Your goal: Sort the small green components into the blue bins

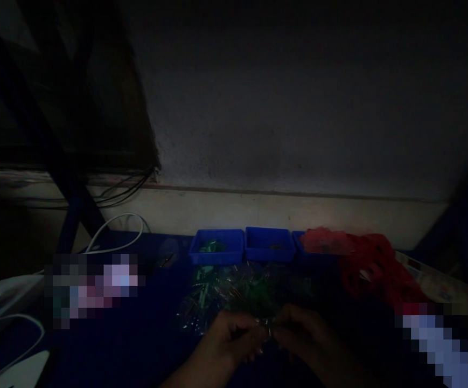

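Pic's p. dark, fyi, so some of this is approx. Clock's centred on the hands.

Nearest: left hand [225, 337] at abt 8 o'clock and right hand [304, 328] at abt 3, fingertips nearly meeting. Both look pinched on a small shiny piece [269, 330] right btwn them, above the dark blue tabletop [145, 334]. Metal or plastic, can't tell tbh.

Step in hand imo = two-handed fiddly fingertip work on that piece. Next move prob calls for a light but firm pinch both sides, plus more light lol.

Just past the fingers, 11 to 12: heap of clear bags [234, 291] w/ green stuff and thin brassy bits. Red mesh [373, 258] piled at 2.

Further back, three blue trays in a row: left tray [216, 257] at 11 w/ green bits in it, middle tray [272, 254] at 12, right tray [297, 240] near 1, mostly hidden under reddish stuff. White cable [116, 215] loops at 10. Grey wall [298, 108] behind, 12.
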The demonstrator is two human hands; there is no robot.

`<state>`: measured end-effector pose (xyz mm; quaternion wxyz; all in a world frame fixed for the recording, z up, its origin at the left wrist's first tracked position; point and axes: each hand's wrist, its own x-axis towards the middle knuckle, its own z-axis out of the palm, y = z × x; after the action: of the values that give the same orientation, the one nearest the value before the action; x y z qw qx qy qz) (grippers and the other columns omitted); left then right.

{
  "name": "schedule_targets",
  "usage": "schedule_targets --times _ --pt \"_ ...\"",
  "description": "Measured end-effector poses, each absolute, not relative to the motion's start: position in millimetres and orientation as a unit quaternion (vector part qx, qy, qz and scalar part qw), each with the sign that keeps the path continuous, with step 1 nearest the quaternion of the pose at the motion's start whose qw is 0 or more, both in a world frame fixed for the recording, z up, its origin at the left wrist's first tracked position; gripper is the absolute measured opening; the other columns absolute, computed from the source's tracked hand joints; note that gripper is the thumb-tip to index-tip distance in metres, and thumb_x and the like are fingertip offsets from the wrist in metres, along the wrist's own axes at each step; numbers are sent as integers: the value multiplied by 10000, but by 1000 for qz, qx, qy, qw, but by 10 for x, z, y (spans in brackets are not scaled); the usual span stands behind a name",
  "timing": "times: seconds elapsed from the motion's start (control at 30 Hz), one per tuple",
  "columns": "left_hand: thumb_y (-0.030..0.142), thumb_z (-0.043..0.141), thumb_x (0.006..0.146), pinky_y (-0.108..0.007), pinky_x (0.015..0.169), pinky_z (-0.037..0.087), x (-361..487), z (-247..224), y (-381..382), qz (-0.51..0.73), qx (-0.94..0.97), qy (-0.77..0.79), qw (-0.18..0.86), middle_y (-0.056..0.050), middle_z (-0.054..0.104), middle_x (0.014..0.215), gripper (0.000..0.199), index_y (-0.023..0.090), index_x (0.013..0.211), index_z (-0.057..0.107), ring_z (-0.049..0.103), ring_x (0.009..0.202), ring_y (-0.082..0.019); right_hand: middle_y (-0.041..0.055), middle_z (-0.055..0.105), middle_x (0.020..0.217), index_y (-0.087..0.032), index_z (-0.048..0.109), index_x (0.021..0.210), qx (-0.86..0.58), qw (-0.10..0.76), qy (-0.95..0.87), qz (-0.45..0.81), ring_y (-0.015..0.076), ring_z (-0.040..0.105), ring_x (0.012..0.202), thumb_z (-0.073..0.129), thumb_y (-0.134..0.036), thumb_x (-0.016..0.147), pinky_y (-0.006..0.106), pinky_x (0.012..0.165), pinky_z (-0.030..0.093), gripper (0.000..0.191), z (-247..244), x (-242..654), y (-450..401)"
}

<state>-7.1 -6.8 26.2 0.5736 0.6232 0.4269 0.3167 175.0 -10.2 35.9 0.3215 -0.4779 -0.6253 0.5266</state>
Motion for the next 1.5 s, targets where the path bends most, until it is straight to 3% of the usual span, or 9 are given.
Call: schedule_targets --times 0.23,0.43,0.73,0.97,1.17,1.37,1.43,1.5 --pt "434 534 796 -221 514 328 -61 247 -63 324 631 413 571 27 479 563 355 126 649 632 428 525 -114 -46 498 624 -196 552 661 -487 332 -613 526 120 489 599 577 -353 783 215 548 373 201 309 1756 -98" --pt "310 589 747 -219 529 290 -75 268 -69 347 632 390 573 53 432 572 185 155 646 596 359 542 -105 -39 506 607 -200 537 635 -487 341 -612 522 124 502 588 545 -361 789 221 549 378 223 339 1761 -94" --pt "211 553 720 -223 553 316 -59 254 -71 384 621 334 596 39 451 593 161 178 584 473 392 573 -118 -31 517 604 -191 547 642 -491 314 -625 520 134 518 604 518 -385 804 236 578 398 255 364 1705 -151" --pt "279 551 780 -205 511 290 -70 253 -78 377 626 354 583 59 392 599 174 171 649 514 334 541 -101 12 658 779 -218 678 767 -542 343 -612 463 205 594 794 602 -408 746 287 725 447 205 321 1766 -154" --pt "362 587 774 -205 490 291 -88 199 -47 376 608 415 562 49 445 570 236 143 698 629 375 516 -100 -1 637 669 -218 692 676 -521 329 -652 441 200 582 711 579 -425 772 274 640 435 254 349 1799 -117" --pt "364 646 729 -204 456 270 -87 181 -22 391 598 434 548 64 415 490 229 156 650 702 331 466 -86 26 682 824 -223 724 775 -561 341 -609 445 234 590 832 646 -445 712 316 750 438 243 350 1797 -130" --pt "385 619 750 -193 400 230 -81 193 -24 368 592 437 568 80 385 425 257 155 705 724 296 391 -68 23 669 796 -220 725 802 -553 342 -611 452 217 590 805 636 -450 730 303 719 439 257 361 1811 -128" --pt "410 573 786 -180 344 190 -78 201 -28 342 584 431 597 83 411 383 305 149 800 731 270 312 -51 -4 612 664 -204 715 787 -532 336 -622 466 166 564 661 594 -439 776 262 604 420 264 375 1819 -111"
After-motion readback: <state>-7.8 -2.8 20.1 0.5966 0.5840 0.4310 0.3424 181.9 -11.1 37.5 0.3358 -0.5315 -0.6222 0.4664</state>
